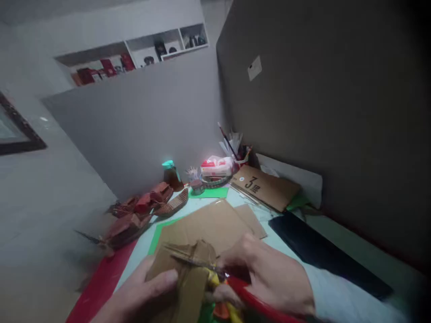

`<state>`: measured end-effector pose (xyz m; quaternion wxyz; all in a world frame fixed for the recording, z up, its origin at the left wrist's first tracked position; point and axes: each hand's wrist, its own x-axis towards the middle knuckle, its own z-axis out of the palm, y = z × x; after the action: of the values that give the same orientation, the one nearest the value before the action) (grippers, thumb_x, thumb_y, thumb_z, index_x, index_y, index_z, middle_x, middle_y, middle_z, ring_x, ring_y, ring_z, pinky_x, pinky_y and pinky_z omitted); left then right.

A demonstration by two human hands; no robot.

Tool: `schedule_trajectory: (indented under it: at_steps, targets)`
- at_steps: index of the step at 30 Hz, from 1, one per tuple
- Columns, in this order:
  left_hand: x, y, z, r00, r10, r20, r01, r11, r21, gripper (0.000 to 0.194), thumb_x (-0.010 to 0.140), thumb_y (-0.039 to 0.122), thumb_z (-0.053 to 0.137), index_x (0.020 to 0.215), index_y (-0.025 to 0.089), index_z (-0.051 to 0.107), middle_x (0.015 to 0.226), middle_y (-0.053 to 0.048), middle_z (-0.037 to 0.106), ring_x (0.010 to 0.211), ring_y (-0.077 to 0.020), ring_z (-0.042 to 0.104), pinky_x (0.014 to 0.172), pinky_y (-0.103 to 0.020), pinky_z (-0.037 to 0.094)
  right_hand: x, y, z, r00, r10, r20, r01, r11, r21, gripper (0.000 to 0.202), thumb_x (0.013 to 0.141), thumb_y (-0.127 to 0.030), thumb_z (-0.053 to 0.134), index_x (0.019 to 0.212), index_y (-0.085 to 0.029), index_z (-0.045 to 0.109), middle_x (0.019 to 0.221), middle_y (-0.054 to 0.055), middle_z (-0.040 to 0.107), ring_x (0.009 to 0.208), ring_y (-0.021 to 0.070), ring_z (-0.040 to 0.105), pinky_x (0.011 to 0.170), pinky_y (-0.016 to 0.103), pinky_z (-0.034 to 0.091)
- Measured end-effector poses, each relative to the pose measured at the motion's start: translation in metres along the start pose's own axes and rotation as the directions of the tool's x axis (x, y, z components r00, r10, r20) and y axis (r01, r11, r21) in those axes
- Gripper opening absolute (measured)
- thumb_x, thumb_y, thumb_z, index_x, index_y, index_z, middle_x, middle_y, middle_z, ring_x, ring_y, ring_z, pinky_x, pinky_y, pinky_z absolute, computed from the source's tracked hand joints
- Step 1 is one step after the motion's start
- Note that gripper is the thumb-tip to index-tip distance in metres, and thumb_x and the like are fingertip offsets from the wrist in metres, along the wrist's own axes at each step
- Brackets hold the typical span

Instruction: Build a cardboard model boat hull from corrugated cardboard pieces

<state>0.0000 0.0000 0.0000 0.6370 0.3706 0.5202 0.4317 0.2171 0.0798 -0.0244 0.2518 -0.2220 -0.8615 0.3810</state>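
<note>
R hand (272, 273) closed round red handles of scissors (191, 259), blades pointing to 10 o'clock over bent card (191, 291); L hand (148, 287) grips card at its 9 o'clock side, thumb on top. Card is low in view, btwn hands. Yellow, orange & green bits (220, 309) under R hand, too blurred to ID.

Clock from card, 12 = straight ahead. Flat sheet (205, 224) lies just beyond at 12, smaller piece (252, 220) beside it at 1, so room there is taken up. Dk slab (323, 255) at 2, near R sleeve. Boats (128, 226) bunched at 10–11; jar (173, 176) w/ teal lid at 11. Tissue pack (217, 168) at 12, brush pot (240, 161) just R of it. Box card (266, 186) marked "3" at 1.

Surface (134, 258) pale, w/ green paper (210, 193) at 12 & red strip (104, 278) along L edge. Grey panels (144, 121) stand behind & to R; shelf (144, 51) at 11, pic frame (23, 134) at 10, white tag (255, 68) on R panel.
</note>
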Motion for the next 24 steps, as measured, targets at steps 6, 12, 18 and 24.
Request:
schedule_trajectory:
  at_steps: [6, 12, 18, 24]
  targets:
    - [0.002, 0.005, 0.002, 0.983, 0.041, -0.179, 0.036, 0.912, 0.409, 0.043, 0.068, 0.048, 0.078, 0.099, 0.019, 0.071, 0.101, -0.007, 0.078, 0.097, -0.0303, 0.069, 0.083, -0.035, 0.053, -0.002, -0.003, 0.001, 0.991, 0.113, 0.068, -0.113, 0.994, 0.009, 0.023, 0.074, -0.039, 0.071, 0.072, -0.017, 0.066, 0.051, -0.008, 0.046, 0.046, 0.0063, 0.039, 0.041, 0.018, 0.026]
    - [0.005, 0.008, 0.016, 0.988, -0.011, -0.153, 0.070, 0.919, 0.388, 0.038, 0.067, 0.047, 0.080, 0.094, 0.021, 0.074, 0.090, -0.006, 0.078, 0.090, -0.0289, 0.069, 0.078, -0.035, 0.053, 0.000, 0.001, 0.001, 0.993, 0.096, 0.068, -0.101, 0.991, 0.082, 0.038, 0.070, -0.053, 0.075, 0.070, -0.016, 0.066, 0.049, -0.008, 0.045, 0.046, 0.0071, 0.039, 0.042, 0.020, 0.027]
    - [0.009, 0.000, 0.004, 0.998, -0.009, 0.070, -0.001, 0.989, 0.145, 0.051, 0.074, 0.037, 0.075, 0.121, 0.020, 0.066, 0.109, -0.011, 0.075, 0.098, -0.0331, 0.068, 0.085, -0.043, 0.051, -0.001, -0.001, 0.007, 0.998, 0.058, 0.033, -0.061, 0.995, 0.083, 0.045, 0.075, -0.057, 0.070, 0.064, -0.014, 0.065, 0.052, -0.004, 0.050, 0.048, 0.0094, 0.042, 0.049, 0.023, 0.034]
    - [0.010, -0.002, 0.013, 0.987, 0.067, 0.148, -0.104, 0.961, 0.255, 0.049, 0.073, 0.036, 0.075, 0.120, 0.021, 0.068, 0.121, -0.011, 0.071, 0.118, -0.0363, 0.058, 0.103, -0.048, 0.039, -0.002, 0.000, 0.011, 0.988, 0.149, 0.042, -0.151, 0.988, 0.041, 0.047, 0.064, -0.058, 0.077, 0.064, -0.016, 0.058, 0.055, -0.006, 0.043, 0.055, 0.0097, 0.040, 0.045, 0.022, 0.027]
